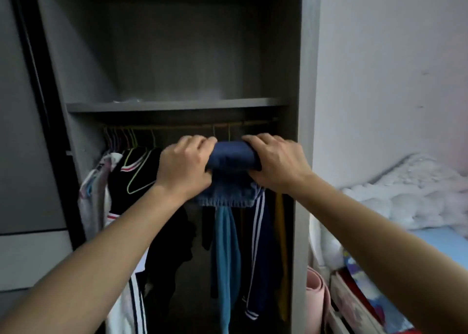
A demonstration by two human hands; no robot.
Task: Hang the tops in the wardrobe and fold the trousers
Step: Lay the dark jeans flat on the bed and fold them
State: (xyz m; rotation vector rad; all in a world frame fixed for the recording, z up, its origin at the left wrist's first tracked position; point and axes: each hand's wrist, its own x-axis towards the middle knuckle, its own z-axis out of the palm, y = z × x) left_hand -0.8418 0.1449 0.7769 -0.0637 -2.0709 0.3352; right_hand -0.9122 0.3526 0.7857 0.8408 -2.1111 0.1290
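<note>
Centrally, 1 bundled navy garment [233,156], raised before the wardrobe [304,80] just under its rail [177,126]. Left hand [183,166] and right hand [276,161] each clench 1 end. Hanging below: black top [136,166] at centre left, light-blue garment [226,245], white-striped navy garment [260,232].

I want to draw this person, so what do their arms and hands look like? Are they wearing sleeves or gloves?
Both arms are bare as far as the picture shows: no sleeve covers the left forearm or the right forearm. The left hand and right hand wear no gloves, and no watch, bracelet or ring shows.
</note>
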